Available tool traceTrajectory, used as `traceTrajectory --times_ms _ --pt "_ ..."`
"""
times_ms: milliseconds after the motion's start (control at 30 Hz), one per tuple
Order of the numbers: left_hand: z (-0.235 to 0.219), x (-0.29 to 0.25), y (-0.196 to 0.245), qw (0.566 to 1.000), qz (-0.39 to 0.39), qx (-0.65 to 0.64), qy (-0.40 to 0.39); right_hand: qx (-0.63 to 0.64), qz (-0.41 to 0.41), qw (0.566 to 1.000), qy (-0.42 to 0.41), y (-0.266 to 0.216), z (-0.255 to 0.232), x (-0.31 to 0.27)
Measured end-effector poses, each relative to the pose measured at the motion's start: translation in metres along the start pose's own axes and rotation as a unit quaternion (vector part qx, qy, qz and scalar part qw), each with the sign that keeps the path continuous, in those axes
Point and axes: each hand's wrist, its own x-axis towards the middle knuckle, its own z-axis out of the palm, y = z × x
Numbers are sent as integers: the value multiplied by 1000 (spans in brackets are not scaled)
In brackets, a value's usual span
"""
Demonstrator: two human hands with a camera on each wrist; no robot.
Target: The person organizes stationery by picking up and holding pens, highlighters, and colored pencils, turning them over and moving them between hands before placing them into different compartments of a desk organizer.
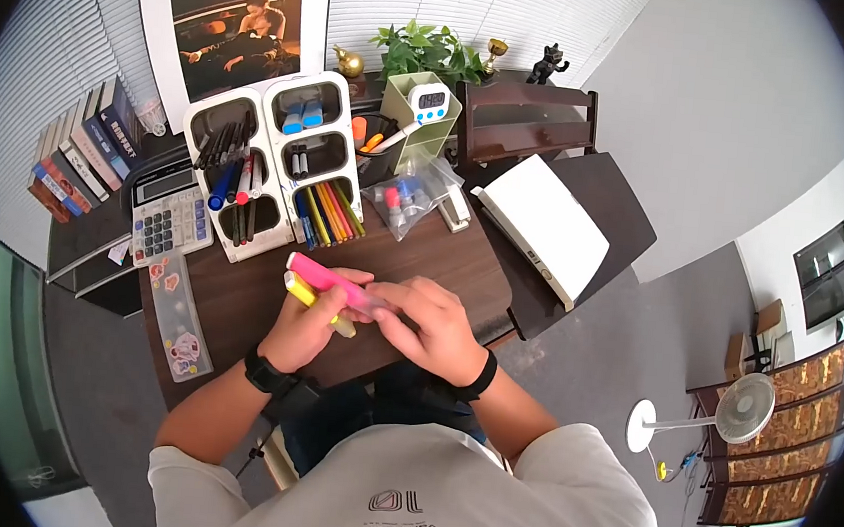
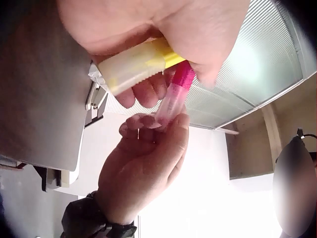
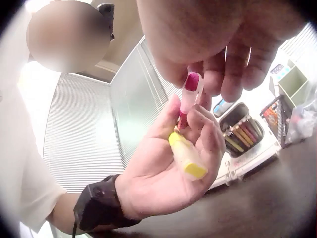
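Note:
Over the desk's front edge, my left hand (image 1: 304, 331) holds two highlighters. The yellow highlighter (image 1: 301, 290) lies across the palm; its translucent end (image 2: 131, 67) sticks out below the hand in the left wrist view. Above it, the pink highlighter (image 1: 316, 273) slants between both hands. My right hand (image 1: 436, 327) pinches the translucent end of the pink highlighter with thumb and fingers. In the right wrist view that translucent end (image 3: 191, 94) shows under the right hand, with the left palm (image 3: 153, 171) turned up around the yellow highlighter (image 3: 187, 157).
A white organizer (image 1: 272, 165) with pens and pencils stands at the desk's back. Beside it are a calculator (image 1: 172, 227), a sticker-covered pouch (image 1: 181, 318), a clear bag (image 1: 411, 197), a stapler (image 1: 455, 209) and a green holder (image 1: 433, 136). A white box (image 1: 541, 224) lies on the chair to the right.

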Motion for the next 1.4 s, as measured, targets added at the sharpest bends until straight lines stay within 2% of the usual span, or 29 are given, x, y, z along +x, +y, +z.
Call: traceTrajectory --times_ms 67,133,200,267,333,400,467,533,633,667,733,800,867,933,1000,1067,1133,1200,1267,1300,1333,1367,1400 --pt "-5 1 -6 1000 -14 -16 20 10 -37 999 -25 -3 -1 12" --pt "1 0 -3 999 -9 -25 29 10 -38 998 -46 -5 -2 14" --pt "0 0 0 999 -6 -34 36 20 -61 998 -4 -1 -4 19" --pt "-6 2 0 998 -26 -16 -54 -29 -98 990 100 2 -14 37" --pt "0 1 3 999 -33 10 -29 -90 -83 983 140 -6 -29 69" --pt "-1 2 1 994 -33 101 -27 -121 -94 978 143 2 -29 106" --pt "-1 4 2 994 -31 106 -18 -116 -86 980 137 11 -18 138" --pt "-5 6 3 992 -51 114 -9 -158 -120 976 92 31 -1 161" --pt "-6 7 7 993 -44 111 -12 -160 -95 982 40 50 18 181" --pt "-5 7 8 993 -40 112 -10 -159 -99 982 39 54 23 182" --pt "-5 7 10 992 -47 118 -8 -111 -24 993 33 56 29 186" --pt "-6 6 8 994 -43 98 -4 -139 -5 990 23 53 27 177" --pt "-8 7 5 996 -41 76 0 -79 48 995 25 46 26 163" --pt "-11 6 2 994 -32 99 -17 -66 37 997 23 46 26 162" --pt "-9 5 1 993 -38 109 -18 -125 -61 988 62 53 27 170" --pt "-9 7 2 991 -41 127 -23 -142 -69 984 80 66 31 177" --pt "-10 7 0 991 -36 127 -21 -159 -47 985 50 73 33 179" --pt "-9 6 1 993 -34 114 -17 -167 -65 982 63 72 32 176" --pt "-9 6 1 994 -29 102 -10 -123 -4 990 64 51 26 163" --pt "-10 6 0 995 -12 96 -10 -79 -12 994 79 36 20 150" --pt "-11 5 -2 996 5 88 -10 -51 16 997 57 24 15 133" --pt "-12 5 -4 996 5 88 -8 10 16 999 47 9 10 111" --pt "-14 4 -5 997 23 76 0 54 -26 998 22 7 11 86"
